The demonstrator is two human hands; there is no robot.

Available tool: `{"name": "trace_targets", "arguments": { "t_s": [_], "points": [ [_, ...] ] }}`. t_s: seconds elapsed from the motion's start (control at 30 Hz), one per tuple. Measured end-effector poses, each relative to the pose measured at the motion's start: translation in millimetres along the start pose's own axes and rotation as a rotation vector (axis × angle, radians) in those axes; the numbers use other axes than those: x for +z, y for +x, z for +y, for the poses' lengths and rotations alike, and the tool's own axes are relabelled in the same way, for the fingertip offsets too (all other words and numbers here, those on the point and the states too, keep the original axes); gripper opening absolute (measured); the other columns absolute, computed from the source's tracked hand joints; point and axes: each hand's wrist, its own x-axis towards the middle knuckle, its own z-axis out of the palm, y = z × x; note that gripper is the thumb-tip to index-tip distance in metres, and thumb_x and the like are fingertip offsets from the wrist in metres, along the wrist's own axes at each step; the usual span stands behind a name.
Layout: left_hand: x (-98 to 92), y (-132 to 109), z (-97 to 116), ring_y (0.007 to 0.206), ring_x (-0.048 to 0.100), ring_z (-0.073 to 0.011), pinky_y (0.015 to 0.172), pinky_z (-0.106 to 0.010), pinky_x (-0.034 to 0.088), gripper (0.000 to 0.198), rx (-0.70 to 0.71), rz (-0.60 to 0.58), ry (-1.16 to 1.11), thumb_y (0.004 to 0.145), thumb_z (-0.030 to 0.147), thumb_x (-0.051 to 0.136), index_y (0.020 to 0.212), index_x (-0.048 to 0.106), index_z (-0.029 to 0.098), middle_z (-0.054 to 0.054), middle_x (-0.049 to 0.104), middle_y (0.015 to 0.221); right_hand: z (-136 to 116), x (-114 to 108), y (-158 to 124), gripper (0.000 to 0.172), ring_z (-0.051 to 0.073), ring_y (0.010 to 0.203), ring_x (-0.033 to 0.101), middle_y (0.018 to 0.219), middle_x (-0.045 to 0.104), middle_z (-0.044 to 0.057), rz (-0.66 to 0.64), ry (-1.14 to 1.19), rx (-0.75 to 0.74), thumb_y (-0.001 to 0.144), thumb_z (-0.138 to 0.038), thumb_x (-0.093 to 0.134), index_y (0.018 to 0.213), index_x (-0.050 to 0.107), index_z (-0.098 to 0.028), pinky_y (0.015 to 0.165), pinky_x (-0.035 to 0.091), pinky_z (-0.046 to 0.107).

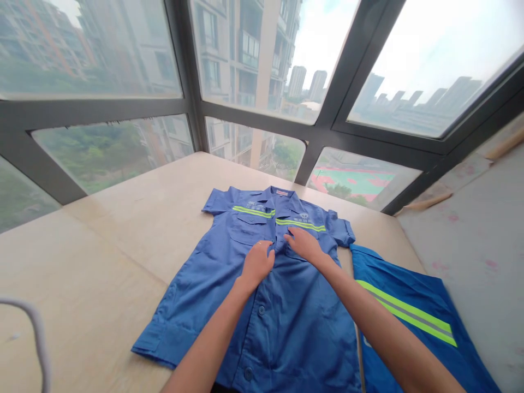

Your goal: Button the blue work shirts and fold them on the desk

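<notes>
A blue short-sleeved work shirt (303,295) lies front side up, its collar pointing away from me and yellow-green reflective strips across the chest. My left hand (258,262) has its fingers closed on the shirt's front edge, just left of the button opening. On the other side of the opening, my right hand (302,243) grips the shirt front below the right chest strip. The fingertips of both hands are partly hidden. Lower down the front, two buttons show.
A brighter blue garment (405,278) with a reflective band lies at the right, beside the wall (475,256). The pale surface (102,256) reaches back to grey-framed windows (262,117). A white cable (37,333) curves at the lower left.
</notes>
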Motion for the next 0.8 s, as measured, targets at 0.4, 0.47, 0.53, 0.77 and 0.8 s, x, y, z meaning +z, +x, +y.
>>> {"name": "trace_targets", "arguments": {
  "t_s": [0.4,0.47,0.53,0.77,0.8],
  "points": [
    [24.6,65,-16,0.092,0.067,-0.0213,0.078,-0.031,0.049,0.032,-0.074,-0.074,0.234,0.095,0.027,0.045,0.119,0.065,0.024,-0.008,0.067,0.107,4,12,90,0.052,0.024,0.109,0.063,0.139,0.054,0.010,-0.057,-0.089,-0.163,0.089,-0.011,0.040,0.139,0.050,-0.023,0.086,0.050,0.033],
    [28.0,65,-15,0.088,0.067,-0.0220,0.074,-0.032,0.049,0.039,-0.037,-0.107,0.324,0.097,0.028,0.040,0.132,0.057,0.027,-0.011,0.064,0.112,8,10,100,0.039,0.023,0.101,0.065,0.126,0.060,0.010,-0.076,-0.131,-0.181,0.093,-0.015,0.037,0.122,0.062,-0.024,0.081,0.050,0.031],
    [29.4,67,-13,0.086,0.068,-0.0238,0.072,-0.033,0.050,0.045,0.003,-0.146,0.386,0.098,0.034,0.039,0.142,0.048,0.026,-0.014,0.061,0.115,14,7,106,0.034,0.022,0.097,0.065,0.117,0.062,0.009,-0.080,-0.165,-0.217,0.095,-0.018,0.037,0.107,0.068,-0.024,0.078,0.049,0.029],
    [28.9,73,-11,0.082,0.069,-0.0229,0.069,-0.033,0.051,0.052,0.018,-0.207,0.439,0.095,0.016,0.037,0.147,0.040,0.023,-0.018,0.058,0.115,32,0,116,0.035,0.022,0.093,0.064,0.118,0.059,0.011,0.072,-0.189,-0.097,0.099,-0.023,0.034,0.118,0.064,-0.022,0.074,0.047,0.030],
    [28.2,72,-12,0.083,0.069,-0.0227,0.069,-0.033,0.051,0.051,0.023,-0.209,0.430,0.095,0.015,0.038,0.146,0.042,0.023,-0.017,0.058,0.116,32,0,117,0.036,0.022,0.093,0.064,0.120,0.058,0.010,0.087,-0.181,-0.072,0.099,-0.022,0.034,0.120,0.063,-0.023,0.075,0.048,0.030]
  ]
}}
